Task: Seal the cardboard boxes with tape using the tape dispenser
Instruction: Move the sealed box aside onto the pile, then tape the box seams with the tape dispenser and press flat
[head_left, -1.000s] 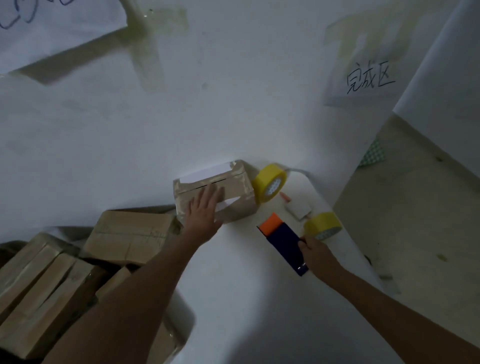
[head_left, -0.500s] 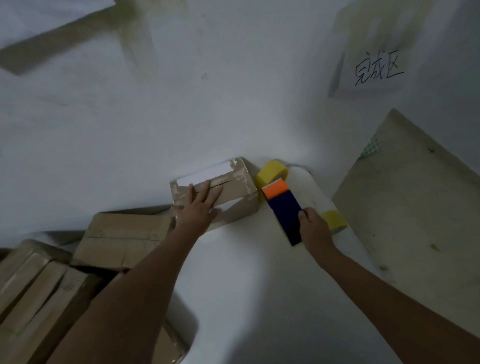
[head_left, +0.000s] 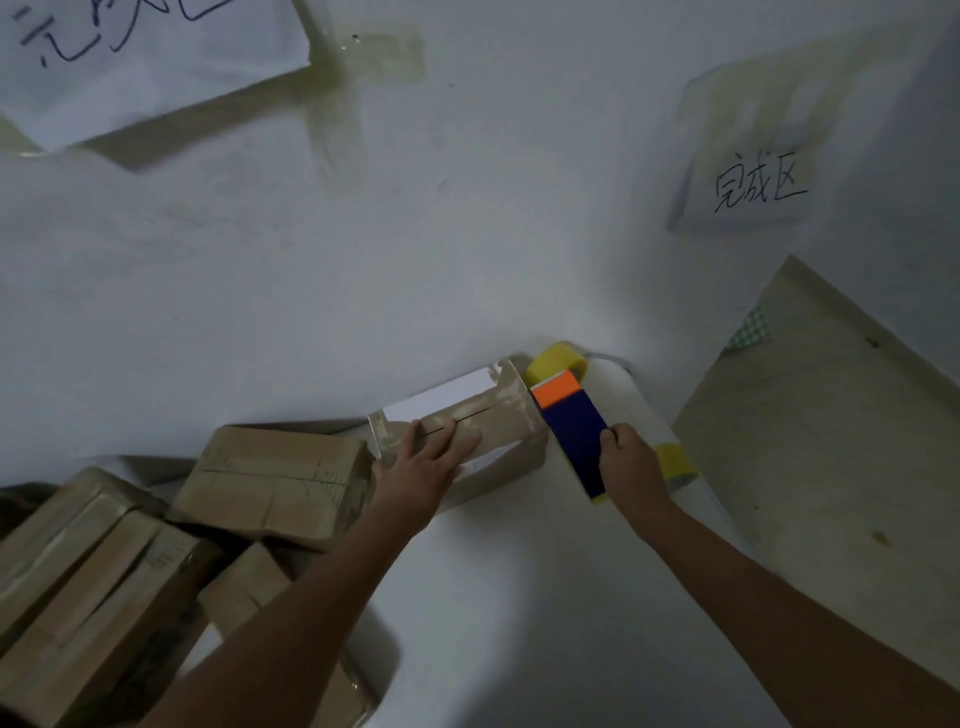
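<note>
Matt brown cardboard box (head_left: 467, 421); smooth blue-orange plastic tape dispenser (head_left: 571, 423); glossy yellow tape roll (head_left: 553, 358).

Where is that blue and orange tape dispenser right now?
In the head view the tape dispenser is right of centre, gripped by the right hand, its orange end at the right end of the cardboard box that the left hand holds down.

Right hand (head_left: 631, 460) has carried the tape dispenser (head_left: 571, 431) from the tabletop (head_left: 519, 597) up to the box's (head_left: 467, 415) right end.
</note>
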